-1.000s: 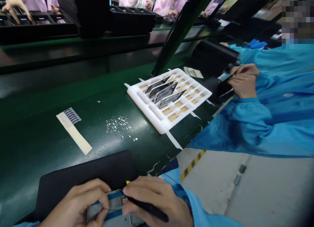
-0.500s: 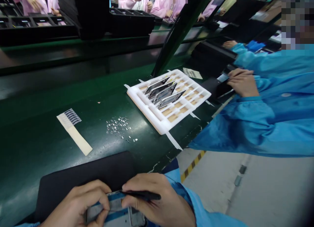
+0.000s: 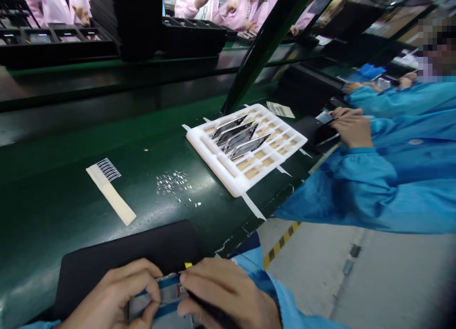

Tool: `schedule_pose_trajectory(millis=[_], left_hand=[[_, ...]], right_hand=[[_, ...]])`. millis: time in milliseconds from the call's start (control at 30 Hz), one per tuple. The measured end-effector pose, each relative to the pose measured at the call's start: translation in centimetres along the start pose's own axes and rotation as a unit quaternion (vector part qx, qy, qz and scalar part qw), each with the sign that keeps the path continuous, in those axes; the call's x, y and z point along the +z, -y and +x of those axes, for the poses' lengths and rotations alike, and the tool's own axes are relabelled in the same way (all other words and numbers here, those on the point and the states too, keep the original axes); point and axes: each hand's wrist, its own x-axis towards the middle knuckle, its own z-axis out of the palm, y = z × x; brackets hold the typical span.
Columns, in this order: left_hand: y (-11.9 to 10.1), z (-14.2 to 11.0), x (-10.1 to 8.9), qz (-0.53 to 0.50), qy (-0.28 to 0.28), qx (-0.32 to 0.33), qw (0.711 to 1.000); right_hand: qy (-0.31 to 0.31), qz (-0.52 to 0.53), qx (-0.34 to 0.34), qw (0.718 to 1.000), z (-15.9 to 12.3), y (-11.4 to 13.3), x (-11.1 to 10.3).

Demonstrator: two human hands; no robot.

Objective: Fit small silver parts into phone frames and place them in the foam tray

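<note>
1. Head view, risks: the dark tool could scratch the flat panel or catch its small orange patch if the right hand slips or presses at a bad angle. A loose hold by the left hand might let the panel twist. A careless sleeve could scatter the small bits loose on the green tabletop.
2. Head view, fingers: the left fingers are bent round and clamped on the panel's left part, thumb and forefinger tips close together. The right fingers are closed around the tool; its working end is hidden, so contact with the panel cannot be told.
3. Head view, position: the panel lies between the two hands, touching the left fingertips and just beside the right ones, near the black mat. Whether anything supports it underneath cannot be seen.
</note>
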Motion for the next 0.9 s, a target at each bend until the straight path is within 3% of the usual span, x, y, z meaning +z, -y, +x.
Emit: schedule_pose_trajectory(millis=[67,167,233,300,400,467,600,900], left_hand=[[0.2,-0.1,0.1,-0.006,0.008,-0.016,1.000],[0.6,-0.3,0.1,-0.005,0.020,-0.031,0.999],[0.9,-0.4,0.1,0.003,0.026,-0.026,0.999],[1.1,-0.6,0.1,0.019,0.028,-0.013,0.999],[1.2,-0.6,0.0,0.039,0.029,0.001,0.999],[1.1,-0.6,0.0,0.042,0.027,0.002,0.999],[0.9,-0.6,0.1,0.031,0.024,-0.004,0.999],[1.7,-1.0,0.3,0.030,0.044,-0.011,0.999]], right_hand=[[-0.047,0.083,0.064,0.993,0.6,-0.6,-0.6],[-0.086,0.108,0.129,0.982,1.9,-1.1,-1.5],[-0.032,0.095,0.140,0.985,2.9,-1.3,-1.9],[0.081,0.079,0.145,0.983,4.0,-1.5,-1.9],[0.244,0.038,0.162,0.955,5.3,-2.2,-1.7],[0.296,0.021,0.160,0.941,6.0,-2.6,-1.5],[0.332,0.004,0.155,0.931,6.8,-2.9,-1.5],[0.339,0.012,0.156,0.928,6.4,-2.8,-1.2]])
